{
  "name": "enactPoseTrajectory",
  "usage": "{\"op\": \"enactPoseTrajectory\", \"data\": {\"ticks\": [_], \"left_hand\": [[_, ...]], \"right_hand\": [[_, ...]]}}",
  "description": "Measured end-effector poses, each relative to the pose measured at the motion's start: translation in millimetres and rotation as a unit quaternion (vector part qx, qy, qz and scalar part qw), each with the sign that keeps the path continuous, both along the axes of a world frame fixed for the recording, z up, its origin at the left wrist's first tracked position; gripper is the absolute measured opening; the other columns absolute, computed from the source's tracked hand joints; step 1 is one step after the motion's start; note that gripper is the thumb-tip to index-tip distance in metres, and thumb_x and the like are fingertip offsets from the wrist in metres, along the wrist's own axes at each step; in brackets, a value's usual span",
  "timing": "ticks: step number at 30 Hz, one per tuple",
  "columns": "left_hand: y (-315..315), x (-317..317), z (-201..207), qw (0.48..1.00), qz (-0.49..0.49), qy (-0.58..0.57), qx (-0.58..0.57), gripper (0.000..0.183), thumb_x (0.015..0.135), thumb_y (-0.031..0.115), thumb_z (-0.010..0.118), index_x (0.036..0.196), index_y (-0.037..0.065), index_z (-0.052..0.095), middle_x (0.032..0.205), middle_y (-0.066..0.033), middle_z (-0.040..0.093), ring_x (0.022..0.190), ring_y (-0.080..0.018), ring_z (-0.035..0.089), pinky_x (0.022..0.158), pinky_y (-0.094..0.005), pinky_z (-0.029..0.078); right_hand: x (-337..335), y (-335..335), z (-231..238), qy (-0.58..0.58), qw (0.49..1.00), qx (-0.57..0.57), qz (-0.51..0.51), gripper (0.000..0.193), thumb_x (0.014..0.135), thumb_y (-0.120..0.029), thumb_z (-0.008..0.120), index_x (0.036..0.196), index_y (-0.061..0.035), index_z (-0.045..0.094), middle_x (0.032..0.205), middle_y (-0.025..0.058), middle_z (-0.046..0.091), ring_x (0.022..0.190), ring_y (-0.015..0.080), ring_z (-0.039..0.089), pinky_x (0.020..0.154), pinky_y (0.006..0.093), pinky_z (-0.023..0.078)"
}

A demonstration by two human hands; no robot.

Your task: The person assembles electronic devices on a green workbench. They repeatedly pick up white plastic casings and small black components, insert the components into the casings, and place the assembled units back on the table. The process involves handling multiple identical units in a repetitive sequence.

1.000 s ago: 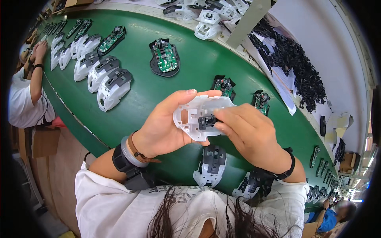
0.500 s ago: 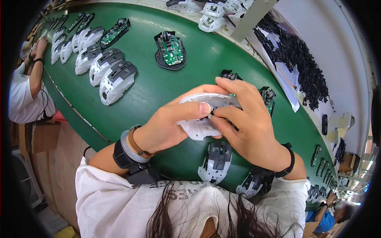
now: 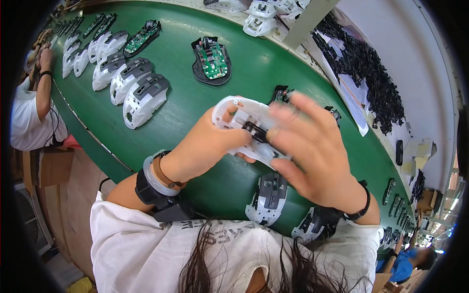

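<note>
My left hand grips a white computer mouse shell above the green bench, its hollow inside facing up. The left thumb presses beside a small black plastic part that lies inside the shell. My right hand is over the shell's right end, its fingers apart and partly blurred. One of its fingertips is close to the black part; contact is unclear. Below the shell, an assembled grey-and-white mouse cover rests on the bench, and another cover lies near my right forearm.
On the green bench, a mouse base with a green circuit board sits ahead. Rows of mouse covers stand at left. Black parts pile up on the right-hand shelf. Co-workers sit at far left and lower right.
The shell has tilted, showing more of its inside and the black part. My right hand's pinching fingers have spread and lifted a little away. My left hand keeps its hold.
</note>
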State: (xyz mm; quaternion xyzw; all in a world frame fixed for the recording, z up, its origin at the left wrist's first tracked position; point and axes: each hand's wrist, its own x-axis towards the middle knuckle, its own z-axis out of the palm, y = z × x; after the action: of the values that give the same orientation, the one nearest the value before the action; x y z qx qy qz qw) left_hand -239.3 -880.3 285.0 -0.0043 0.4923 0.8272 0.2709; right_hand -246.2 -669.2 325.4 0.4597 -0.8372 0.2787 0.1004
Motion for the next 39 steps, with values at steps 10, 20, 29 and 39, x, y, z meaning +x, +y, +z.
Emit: {"op": "enactPoseTrajectory", "data": {"ticks": [10, 20, 29, 39], "left_hand": [[-3.1, -3.8, 17.8, 0.984, -0.053, 0.004, -0.169, 0.033, 0.081, 0.007, 0.063, 0.113, 0.003, 0.055, 0.086, -0.0025, 0.062, 0.068, -0.0107, 0.062, 0.05, -0.0222, 0.051], [-26.6, -11.0, 1.9, 0.991, -0.117, -0.055, 0.025, 0.07, 0.078, 0.032, 0.067, 0.134, 0.0, 0.038, 0.131, -0.0253, 0.05, 0.097, -0.0249, 0.065, 0.054, -0.0246, 0.056], [-19.8, -10.4, 4.4, 0.988, -0.128, -0.059, 0.066, 0.092, 0.067, 0.031, 0.082, 0.14, 0.006, 0.032, 0.118, -0.0211, 0.056, 0.106, -0.0279, 0.06, 0.089, -0.039, 0.047], [-23.8, -7.1, 10.8, 0.964, -0.09, 0.137, -0.207, 0.065, 0.075, 0.013, 0.071, 0.131, 0.002, 0.04, 0.118, -0.0076, 0.053, 0.105, -0.0148, 0.055, 0.09, -0.0298, 0.044]], "right_hand": [[8.5, -23.6, -32.9, 0.166, 0.979, 0.119, -0.013, 0.026, 0.083, -0.022, 0.059, 0.104, -0.0067, 0.056, 0.108, 0.0095, 0.06, 0.118, 0.0211, 0.052, 0.103, 0.0574, 0.03], [-101.2, 66.1, -25.8, 0.077, 0.965, -0.058, -0.244, 0.028, 0.081, 0.003, 0.056, 0.105, -0.0069, 0.065, 0.096, 0.0143, 0.064, 0.089, 0.0317, 0.062, 0.077, 0.0398, 0.051], [-179.7, 146.2, -91.6, 0.008, 0.931, 0.159, -0.329, 0.032, 0.08, -0.002, 0.059, 0.112, -0.0057, 0.06, 0.102, 0.0167, 0.06, 0.093, 0.0365, 0.06, 0.079, 0.0436, 0.049], [-144.7, 131.4, -77.2, 0.016, 0.92, 0.049, -0.388, 0.019, 0.084, -0.011, 0.061, 0.101, -0.0024, 0.066, 0.094, 0.0173, 0.063, 0.086, 0.0333, 0.062, 0.075, 0.0387, 0.049]]}}
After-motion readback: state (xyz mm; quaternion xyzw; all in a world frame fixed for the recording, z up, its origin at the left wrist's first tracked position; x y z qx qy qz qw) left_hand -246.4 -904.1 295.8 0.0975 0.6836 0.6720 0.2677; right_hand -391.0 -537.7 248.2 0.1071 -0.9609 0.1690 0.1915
